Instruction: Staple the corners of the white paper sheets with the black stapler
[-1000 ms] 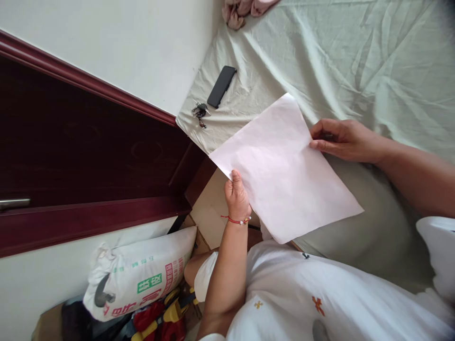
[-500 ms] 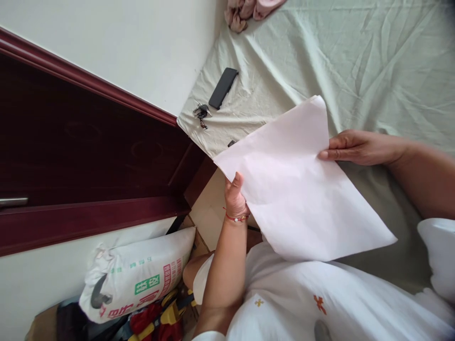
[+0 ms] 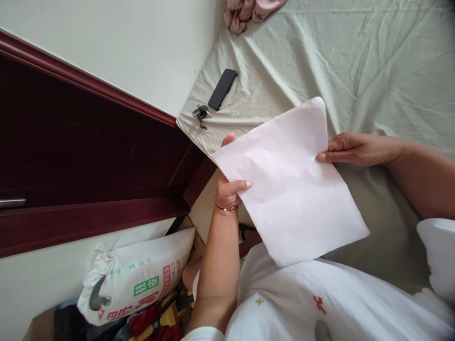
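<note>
White paper (image 3: 287, 189), blank on the side facing me, is held tilted above my lap and the edge of the bed. It looks like more than one layer at the top corner; I cannot tell how many sheets. My left hand (image 3: 229, 187) grips its left edge, thumb on top and the other fingers behind, one fingertip showing past the upper edge. On the right edge, my right hand (image 3: 355, 148) pinches the paper with the thumb in front and the rest of the fingers partly hidden. A red cord bracelet (image 3: 227, 208) circles my left wrist.
A black phone-like slab (image 3: 222, 89) and a bunch of keys (image 3: 201, 112) lie on the pale green bedsheet (image 3: 384, 61). Pink cloth (image 3: 245, 14) is bunched at the top. A dark red door (image 3: 88, 132) stands left, above a white printed sack (image 3: 142, 274).
My left thumb has come down onto the front of the paper, and that hand has shifted slightly left. The paper's lower right corner has swung inward. My right hand stays nearly still.
</note>
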A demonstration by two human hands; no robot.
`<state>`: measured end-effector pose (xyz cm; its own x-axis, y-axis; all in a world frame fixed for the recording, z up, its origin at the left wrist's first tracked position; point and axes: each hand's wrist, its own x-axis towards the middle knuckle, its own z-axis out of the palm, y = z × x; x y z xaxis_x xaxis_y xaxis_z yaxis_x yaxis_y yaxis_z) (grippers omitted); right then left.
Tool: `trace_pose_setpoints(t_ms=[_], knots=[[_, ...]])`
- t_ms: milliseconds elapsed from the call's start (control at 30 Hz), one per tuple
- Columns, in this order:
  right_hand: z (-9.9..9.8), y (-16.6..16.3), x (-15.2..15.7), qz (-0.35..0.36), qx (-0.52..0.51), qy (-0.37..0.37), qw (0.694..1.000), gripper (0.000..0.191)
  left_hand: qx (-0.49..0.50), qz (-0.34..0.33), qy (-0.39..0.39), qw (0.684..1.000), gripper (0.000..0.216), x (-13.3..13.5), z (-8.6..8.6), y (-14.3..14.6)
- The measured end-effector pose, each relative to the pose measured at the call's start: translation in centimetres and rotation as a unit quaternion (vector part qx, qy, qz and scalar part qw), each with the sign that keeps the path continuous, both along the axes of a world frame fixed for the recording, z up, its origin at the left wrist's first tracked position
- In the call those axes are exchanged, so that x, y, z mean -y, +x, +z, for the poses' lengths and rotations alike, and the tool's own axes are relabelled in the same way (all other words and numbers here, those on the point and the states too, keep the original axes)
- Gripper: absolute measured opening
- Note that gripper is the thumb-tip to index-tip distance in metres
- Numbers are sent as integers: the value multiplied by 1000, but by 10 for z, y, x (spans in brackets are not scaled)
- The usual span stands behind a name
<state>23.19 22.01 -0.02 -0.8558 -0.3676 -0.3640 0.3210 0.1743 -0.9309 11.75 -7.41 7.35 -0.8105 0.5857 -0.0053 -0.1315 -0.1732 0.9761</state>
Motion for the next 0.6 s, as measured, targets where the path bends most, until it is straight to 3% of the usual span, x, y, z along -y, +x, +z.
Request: trace_pose_setpoints(t_ms=[133,267,400,600], knots=[[0,0,1,11,-6,-8,1000,67,-16,-4,28,999,82,0,0,-1],[2,-1,2,7,9,4,1000,66,-7,6,-18,1000,94,0,3,-1],[4,-2,2,2,9,12,1000,63,-1,29,-27,999,87,-3,10,-1],[5,-1,5,-1,2,12,1000,73,5,47,-7,999,77,-11,14,4]])
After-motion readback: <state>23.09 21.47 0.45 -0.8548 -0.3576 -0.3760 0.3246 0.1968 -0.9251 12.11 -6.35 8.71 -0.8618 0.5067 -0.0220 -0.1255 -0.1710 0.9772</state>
